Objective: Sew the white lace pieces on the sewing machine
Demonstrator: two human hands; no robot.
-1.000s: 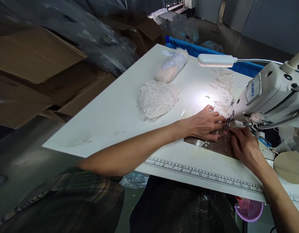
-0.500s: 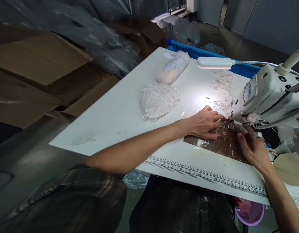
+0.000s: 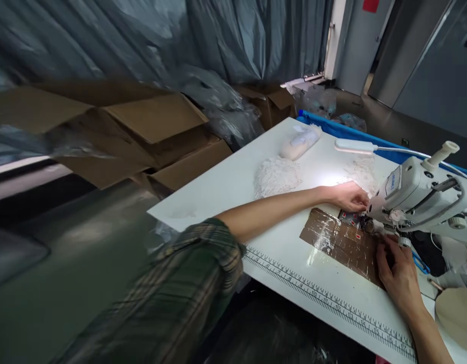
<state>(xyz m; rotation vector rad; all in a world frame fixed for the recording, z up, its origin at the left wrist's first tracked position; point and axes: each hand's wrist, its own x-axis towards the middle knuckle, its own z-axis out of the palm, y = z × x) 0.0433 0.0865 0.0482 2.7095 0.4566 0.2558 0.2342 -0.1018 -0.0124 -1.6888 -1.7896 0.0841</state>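
Note:
My left hand (image 3: 347, 196) reaches across the white table (image 3: 233, 187), fingers lying flat and close together beside the needle of the white sewing machine (image 3: 415, 197). It presses on a small patterned piece (image 3: 349, 218) under the presser foot. My right hand (image 3: 398, 270) lies palm down on the brown taped plate (image 3: 339, 241), fingers stretched toward a small knob (image 3: 404, 241) under the machine head. Nothing shows in its grasp. The lamp (image 3: 353, 145) lights the spot around the needle.
A heap of white lace (image 3: 276, 176) and a wrapped pale roll (image 3: 299, 143) lie at the table's far side. More lace (image 3: 360, 169) sits behind the machine. A printed ruler (image 3: 328, 303) runs along the front edge. Cardboard boxes (image 3: 142, 126) and grey plastic sheeting stand to the left.
The view has swung up and left, showing more boxes and sheeting. My right hand has drawn back from the needle toward the plate's near edge. My left hand stays by the needle.

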